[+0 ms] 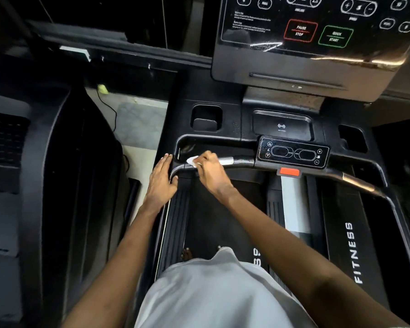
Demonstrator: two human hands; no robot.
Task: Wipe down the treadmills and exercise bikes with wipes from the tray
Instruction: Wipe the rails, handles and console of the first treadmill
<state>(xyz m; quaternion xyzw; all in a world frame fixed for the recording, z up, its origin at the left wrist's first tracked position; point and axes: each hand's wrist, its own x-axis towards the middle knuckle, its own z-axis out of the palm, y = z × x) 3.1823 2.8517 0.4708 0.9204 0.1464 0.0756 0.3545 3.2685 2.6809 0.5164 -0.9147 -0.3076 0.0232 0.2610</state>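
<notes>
Right grip (pixel 211 171), centre of frame: curled shut round a white wipe (pixel 192 160), pressing it onto the treadmill (pixel 211 221) front handlebar (pixel 244 163).

Wipe mostly tucked under the fingers; one crumpled end poking out at the upper left of the grip, on the fingertip side. On the bar just left of the silver sensor strip (pixel 226 160), near the bar's left bend.

Left grip (pixel 161 178), just left of the right one, not touching it: flat, fingers straight and together, thumb spread to the right. Holding nothing; resting on the treadmill's left edge beside the bar's corner.

Right of the wipe along the same bar: small control pad (pixel 294 153), orange-red stop tab (pixel 289 172) under it.

Above the bar: cup holder (pixel 206 118), charging tray (pixel 282 125).

Upper right of frame: main console (pixel 317 31), PAUSE/STOP and QUICK START buttons readable.

Lower right: side rail (pixel 350 252) lettered FITNESS.

Left of frame: second machine (pixel 57 174), dark, type hard to tell.

Bottom centre: grey shirt (pixel 211 292).
</notes>
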